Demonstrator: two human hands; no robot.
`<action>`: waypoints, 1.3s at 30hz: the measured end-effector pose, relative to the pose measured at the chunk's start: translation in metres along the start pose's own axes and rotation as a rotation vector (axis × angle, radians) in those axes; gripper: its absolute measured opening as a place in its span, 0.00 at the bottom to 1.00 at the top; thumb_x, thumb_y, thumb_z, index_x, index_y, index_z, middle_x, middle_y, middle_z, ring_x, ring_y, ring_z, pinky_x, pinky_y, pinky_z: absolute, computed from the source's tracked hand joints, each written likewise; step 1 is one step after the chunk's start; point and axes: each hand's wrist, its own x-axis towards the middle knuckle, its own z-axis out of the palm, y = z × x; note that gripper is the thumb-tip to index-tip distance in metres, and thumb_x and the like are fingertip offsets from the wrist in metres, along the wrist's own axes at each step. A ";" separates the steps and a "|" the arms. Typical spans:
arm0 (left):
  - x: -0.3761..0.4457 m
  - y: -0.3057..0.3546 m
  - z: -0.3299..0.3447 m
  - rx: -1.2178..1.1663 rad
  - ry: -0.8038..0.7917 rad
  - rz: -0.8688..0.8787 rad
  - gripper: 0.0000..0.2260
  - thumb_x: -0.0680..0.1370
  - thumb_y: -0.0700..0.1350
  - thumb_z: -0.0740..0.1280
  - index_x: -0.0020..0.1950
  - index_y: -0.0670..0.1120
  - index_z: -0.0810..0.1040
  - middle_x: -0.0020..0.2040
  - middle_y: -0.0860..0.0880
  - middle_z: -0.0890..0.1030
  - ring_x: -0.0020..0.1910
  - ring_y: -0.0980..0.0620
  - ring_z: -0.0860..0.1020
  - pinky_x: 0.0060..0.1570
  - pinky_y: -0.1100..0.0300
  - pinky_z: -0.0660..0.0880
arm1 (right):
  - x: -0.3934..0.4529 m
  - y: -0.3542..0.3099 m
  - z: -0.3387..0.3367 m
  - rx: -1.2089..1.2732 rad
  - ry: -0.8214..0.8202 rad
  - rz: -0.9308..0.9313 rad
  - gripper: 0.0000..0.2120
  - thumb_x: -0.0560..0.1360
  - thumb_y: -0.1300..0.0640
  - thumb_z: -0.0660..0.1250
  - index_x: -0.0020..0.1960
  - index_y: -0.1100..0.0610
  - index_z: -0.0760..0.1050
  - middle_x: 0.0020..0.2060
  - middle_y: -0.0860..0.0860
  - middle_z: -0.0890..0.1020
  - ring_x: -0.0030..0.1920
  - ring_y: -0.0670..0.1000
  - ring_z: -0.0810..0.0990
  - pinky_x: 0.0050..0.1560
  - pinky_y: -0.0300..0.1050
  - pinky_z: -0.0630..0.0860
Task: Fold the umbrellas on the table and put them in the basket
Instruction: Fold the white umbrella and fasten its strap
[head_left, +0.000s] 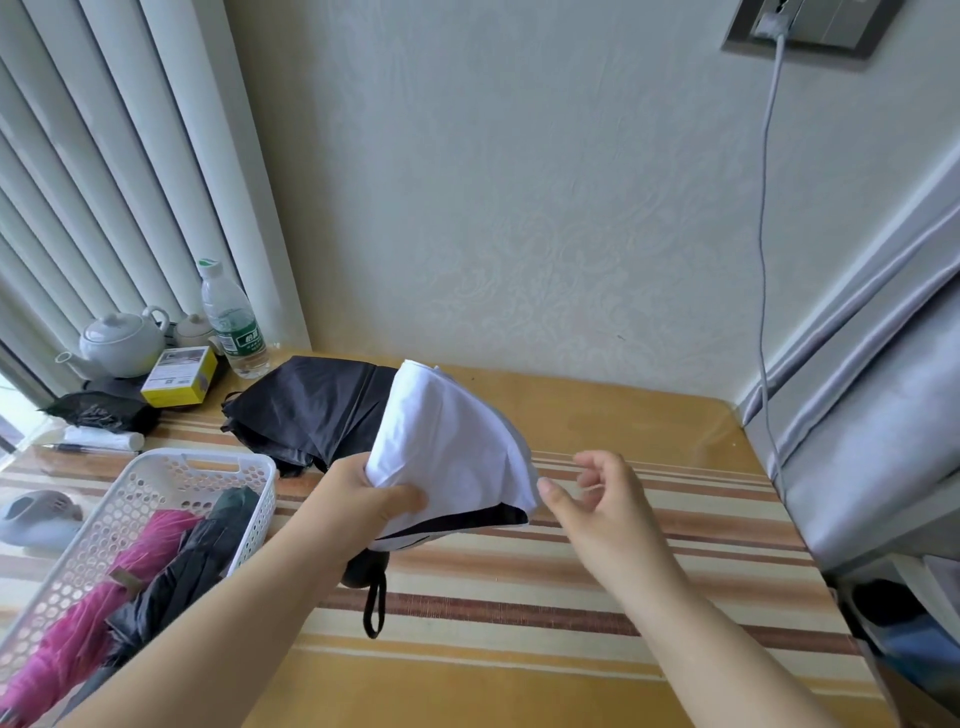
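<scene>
My left hand (363, 499) grips a collapsed white umbrella (447, 441) with a black lining, held up over the striped table (597, 597). Its black handle and wrist strap (375, 605) hang below my wrist. My right hand (597, 493) hovers just right of the canopy's edge, fingers loosely curled and holding nothing. Behind the white umbrella a black umbrella (306, 405) lies loose on the table. At the left, a white perforated basket (156, 483) holds a folded pink umbrella (93, 613) and a folded dark umbrella (192, 566).
A white teapot (122, 340), a water bottle (234, 322), a yellow box (179, 376), a black pouch (101, 413) and a pen sit at the back left. A grey padded object (883, 415) borders the table's right side. A cable (763, 260) hangs down the wall.
</scene>
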 end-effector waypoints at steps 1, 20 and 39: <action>-0.001 0.001 -0.003 0.007 -0.009 0.002 0.20 0.60 0.44 0.71 0.49 0.36 0.78 0.39 0.34 0.80 0.35 0.42 0.76 0.38 0.50 0.71 | 0.005 0.003 -0.003 -0.042 -0.027 -0.004 0.26 0.74 0.46 0.69 0.68 0.48 0.64 0.61 0.46 0.70 0.61 0.46 0.71 0.55 0.38 0.67; -0.021 0.021 -0.042 -0.043 -0.159 0.049 0.26 0.52 0.56 0.81 0.47 0.47 0.85 0.47 0.44 0.85 0.47 0.44 0.83 0.54 0.48 0.76 | 0.018 -0.022 0.002 0.669 -0.477 -0.074 0.15 0.73 0.69 0.69 0.53 0.53 0.75 0.38 0.49 0.81 0.40 0.49 0.80 0.40 0.43 0.78; -0.019 0.025 -0.046 -0.077 -0.070 0.049 0.21 0.57 0.44 0.78 0.49 0.43 0.82 0.43 0.43 0.85 0.41 0.43 0.83 0.48 0.48 0.79 | 0.028 -0.030 0.007 0.064 -0.479 -0.146 0.18 0.75 0.40 0.66 0.39 0.56 0.76 0.31 0.50 0.75 0.32 0.48 0.71 0.38 0.44 0.65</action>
